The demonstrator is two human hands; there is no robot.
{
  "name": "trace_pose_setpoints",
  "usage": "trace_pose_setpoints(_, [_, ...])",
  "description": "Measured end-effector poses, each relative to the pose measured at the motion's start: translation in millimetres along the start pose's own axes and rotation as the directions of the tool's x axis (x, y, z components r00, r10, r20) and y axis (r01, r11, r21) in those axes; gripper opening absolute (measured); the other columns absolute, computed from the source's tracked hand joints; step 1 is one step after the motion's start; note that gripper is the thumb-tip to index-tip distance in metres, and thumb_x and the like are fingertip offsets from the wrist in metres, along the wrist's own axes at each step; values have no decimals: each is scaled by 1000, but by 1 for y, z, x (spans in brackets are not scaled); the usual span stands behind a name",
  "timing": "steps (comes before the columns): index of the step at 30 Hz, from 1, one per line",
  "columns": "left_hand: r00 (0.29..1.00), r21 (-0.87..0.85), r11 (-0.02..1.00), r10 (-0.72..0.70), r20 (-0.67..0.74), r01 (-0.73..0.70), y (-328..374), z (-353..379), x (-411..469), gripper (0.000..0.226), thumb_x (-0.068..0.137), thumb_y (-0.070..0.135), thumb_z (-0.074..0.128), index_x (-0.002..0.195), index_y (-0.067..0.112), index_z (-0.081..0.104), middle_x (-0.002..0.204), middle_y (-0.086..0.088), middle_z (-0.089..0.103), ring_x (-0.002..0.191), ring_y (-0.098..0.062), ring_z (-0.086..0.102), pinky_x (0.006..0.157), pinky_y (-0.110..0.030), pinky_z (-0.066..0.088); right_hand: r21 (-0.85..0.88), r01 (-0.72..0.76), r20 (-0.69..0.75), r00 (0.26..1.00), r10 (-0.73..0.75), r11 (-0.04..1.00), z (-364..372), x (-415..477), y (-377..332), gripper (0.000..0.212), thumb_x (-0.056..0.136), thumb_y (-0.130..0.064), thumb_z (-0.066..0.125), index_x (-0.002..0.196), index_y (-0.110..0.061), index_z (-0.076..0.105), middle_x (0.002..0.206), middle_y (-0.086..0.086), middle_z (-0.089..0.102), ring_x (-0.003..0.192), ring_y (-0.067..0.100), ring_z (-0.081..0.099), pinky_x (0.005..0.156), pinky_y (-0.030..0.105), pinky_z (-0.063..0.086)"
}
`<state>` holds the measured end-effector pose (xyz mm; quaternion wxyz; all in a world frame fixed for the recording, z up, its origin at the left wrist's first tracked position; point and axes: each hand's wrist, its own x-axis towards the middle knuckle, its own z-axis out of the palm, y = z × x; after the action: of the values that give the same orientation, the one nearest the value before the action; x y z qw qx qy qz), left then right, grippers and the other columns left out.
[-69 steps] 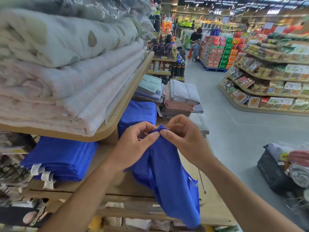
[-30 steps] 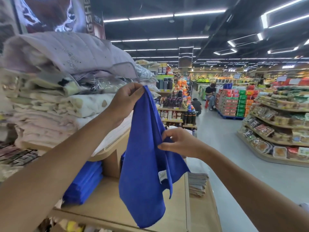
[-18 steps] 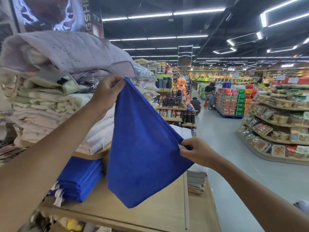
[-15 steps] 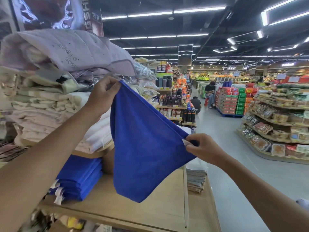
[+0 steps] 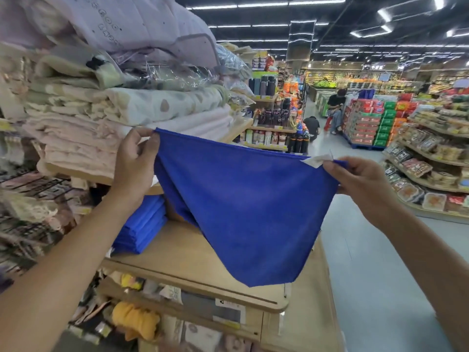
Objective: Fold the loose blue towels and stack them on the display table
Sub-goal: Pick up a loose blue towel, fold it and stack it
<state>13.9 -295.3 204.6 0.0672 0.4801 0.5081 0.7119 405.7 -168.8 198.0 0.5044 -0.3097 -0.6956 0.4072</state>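
A blue towel (image 5: 248, 212) is held spread above the counter (image 5: 193, 260). Its top corners are pinched by the left hand (image 5: 135, 163) and right hand (image 5: 360, 177), fingers clamped on the cloth

Blue towel (image 5: 248, 212) stretched wide between left hand (image 5: 134, 163) and right hand (image 5: 360, 179), one top corner pinched in each grip (white tag at the right one). Hanging above the wooden desk (image 5: 187, 257). Folded blue stack (image 5: 142, 224) lying there at left.
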Motion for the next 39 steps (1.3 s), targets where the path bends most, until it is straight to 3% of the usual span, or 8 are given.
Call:
trace_pose_setpoints(3, [995, -29, 997, -74, 65, 76, -13, -6, -17, 16, 99, 38, 56, 86, 44, 64, 68, 14, 65, 58, -5, 56, 49, -23, 49, 16, -46, 1, 999, 46, 999, -1, -10, 8, 37, 78, -50, 73, 93, -16, 81, 88, 4, 78, 75, 12, 71, 65, 28, 62])
trace_pose_setpoints(8, [892, -40, 924, -356, 281, 381, -52, -20, -44, 20, 104, 26, 55, 88, 32, 65, 79, 4, 62, 67, -14, 58, 57, -32, 45, -6, -289, 94, 953, 288, 957, 1, -23, 45, 23, 98, -26, 63, 98, -7, 77, 86, 6, 77, 74, 15, 72, 64, 28, 63])
trace_pose_setpoints(18, [851, 106, 923, -382, 360, 369, -79, -35, -75, 10, 104, 23, 55, 96, 24, 60, 70, 2, 66, 62, -14, 65, 51, -26, 54, -83, -440, 103, 889, 447, 894, 16, -50, 101, 19, 100, -14, 62, 106, -2, 75, 90, 12, 76, 73, 13, 73, 62, 23, 61])
trace_pose_setpoints(21, [735, -49, 817, -488, 471, 575, -86, -48, -79, 9, 97, 32, 63, 89, 28, 66, 77, 3, 67, 62, -11, 64, 51, -23, 50, -69, -453, 196, 868, 457, 889, 15, -54, 106, 23, 87, -28, 75, 97, -8, 81, 92, 12, 78, 78, 17, 74, 63, 26, 61])
trace_pose_setpoints(25, [580, -129, 653, -543, 607, 746, -107, -74, -83, 24, 78, 42, 82, 94, 26, 73, 93, -1, 70, 78, -12, 68, 63, -23, 54, -58, -553, 430, 738, 521, 831, 12, -63, 113, 66, 55, -54, 97, 97, -6, 80, 84, 12, 75, 70, 19, 71, 60, 28, 59])
trace_pose_setpoints(30, [613, 28, 720, -610, 502, 693, -141, -81, -89, 10, 98, 30, 62, 92, 26, 68, 86, 1, 69, 73, -10, 68, 57, -23, 55, -159, -540, 341, 755, 559, 826, 30, -65, 132, 29, 82, -40, 80, 98, -16, 81, 91, 7, 77, 75, 12, 70, 63, 24, 57])
trace_pose_setpoints(34, [717, 361, 779, -620, 318, 514, -184, -70, -98, 11, 104, 21, 57, 102, 13, 65, 92, 2, 69, 85, -13, 65, 72, -25, 53, -353, -521, 194, 772, 606, 777, 54, -64, 166, 17, 95, -27, 72, 88, -15, 81, 58, -5, 57, 49, 9, 42, 48, 18, 35])
trace_pose_setpoints(39, [734, 408, 734, -651, 194, 543, -228, -50, -86, 11, 103, 26, 56, 93, 25, 61, 71, -4, 63, 55, -15, 62, 46, -26, 37, -310, -631, 94, 724, 684, 711, 82, -43, 193, 15, 96, -21, 72, 99, -7, 77, 69, 9, 71, 51, 15, 63, 54, 22, 56])
